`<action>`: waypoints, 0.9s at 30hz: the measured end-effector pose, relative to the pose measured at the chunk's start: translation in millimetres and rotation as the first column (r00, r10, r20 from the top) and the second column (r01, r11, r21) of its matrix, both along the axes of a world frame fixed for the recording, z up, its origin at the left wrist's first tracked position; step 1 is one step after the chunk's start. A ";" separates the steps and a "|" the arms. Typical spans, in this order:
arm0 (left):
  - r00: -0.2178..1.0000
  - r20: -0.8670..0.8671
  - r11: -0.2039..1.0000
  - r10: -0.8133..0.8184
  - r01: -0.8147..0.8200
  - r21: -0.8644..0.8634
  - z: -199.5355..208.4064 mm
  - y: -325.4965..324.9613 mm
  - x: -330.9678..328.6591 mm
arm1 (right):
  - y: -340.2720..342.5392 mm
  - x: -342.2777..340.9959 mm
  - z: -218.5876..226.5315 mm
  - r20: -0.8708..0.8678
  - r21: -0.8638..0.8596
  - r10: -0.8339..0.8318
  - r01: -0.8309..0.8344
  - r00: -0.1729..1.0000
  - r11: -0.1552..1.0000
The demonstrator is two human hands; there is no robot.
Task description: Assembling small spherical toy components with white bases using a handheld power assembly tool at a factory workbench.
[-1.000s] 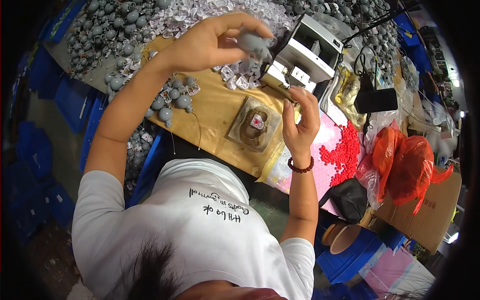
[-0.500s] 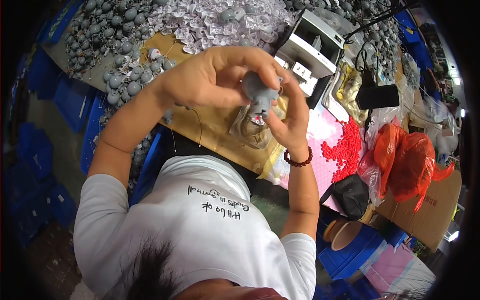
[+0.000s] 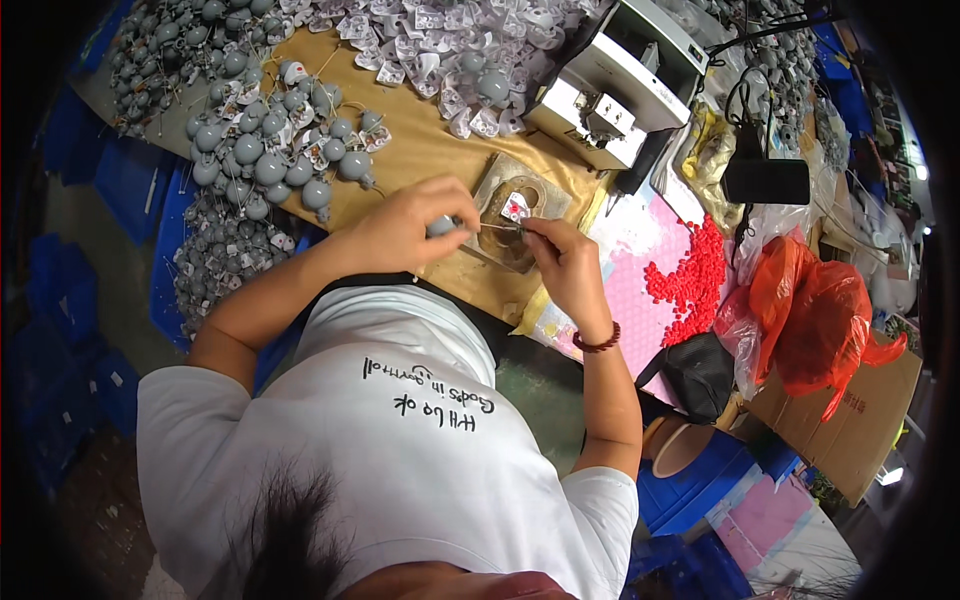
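Observation:
My left hand (image 3: 412, 222) is closed round a small grey ball-shaped part (image 3: 440, 227), mostly hidden by the fingers. A thin pale cord (image 3: 498, 227) stretches from beside that part to my right hand (image 3: 568, 265), whose thumb and fingertips pinch its end. Just beyond the cord, a small white plastic piece with red spots (image 3: 516, 207) rests in the hollow of a square block-like holder (image 3: 498, 180) on the tan work surface (image 3: 425, 130).
Grey ball parts with cords (image 3: 270, 165) are heaped left; white plastic pieces (image 3: 440, 45) lie at the back. A white machine (image 3: 590, 115) stands beyond my right hand. Red pieces (image 3: 690, 290), a black pouch (image 3: 700, 375) and red plastic bags (image 3: 820, 325) lie right.
Both hands have come down from a raised position toward the block. The grey part, earlier between both hands, is now in the left; the right pinches a cord.

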State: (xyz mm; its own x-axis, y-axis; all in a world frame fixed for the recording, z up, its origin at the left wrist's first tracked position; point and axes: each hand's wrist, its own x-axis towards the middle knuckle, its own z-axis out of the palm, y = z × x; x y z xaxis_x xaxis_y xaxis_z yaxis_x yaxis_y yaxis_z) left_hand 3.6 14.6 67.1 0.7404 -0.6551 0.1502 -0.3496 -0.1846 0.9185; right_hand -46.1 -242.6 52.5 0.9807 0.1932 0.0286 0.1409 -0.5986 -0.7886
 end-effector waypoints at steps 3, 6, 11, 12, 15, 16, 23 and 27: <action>0.996 0.073 0.997 -0.058 0.055 0.047 -3.9 -5.1 -10.2 | 12.5 7.8 -4.1 0.256 -0.240 0.049 0.015 0.966 0.971; 0.982 0.168 0.993 -0.087 0.072 0.093 -7.4 -10.7 -11.0 | 13.9 11.2 -12.2 0.344 -0.387 0.149 -0.004 0.927 0.922; 0.959 0.245 0.985 -0.143 0.114 0.130 -18.9 -14.1 -13.3 | 16.6 9.1 -10.7 0.296 -0.518 0.228 -0.045 0.927 0.854; 0.963 0.234 0.985 -0.136 0.107 0.133 -19.3 -14.1 -13.4 | 18.8 8.5 -8.4 0.280 -0.540 0.233 -0.047 0.931 0.840; 0.968 0.219 0.984 -0.125 0.093 0.151 -19.2 -13.3 -12.5 | 21.7 6.6 -8.0 0.249 -0.570 0.226 -0.046 0.942 0.820; 0.967 0.223 0.983 -0.121 0.087 0.159 -19.9 -12.7 -12.3 | 22.1 6.5 -8.4 0.241 -0.575 0.224 -0.047 0.944 0.816; 0.962 0.267 0.928 -0.053 -0.051 0.369 -17.1 -12.5 -8.1 | 22.5 -3.0 -10.9 0.243 -0.653 0.292 -0.067 0.925 0.755; 0.844 0.536 0.902 0.005 -0.236 0.362 -25.6 -36.8 -10.6 | 17.8 -3.3 -17.9 0.327 -0.513 0.225 -0.028 0.918 0.858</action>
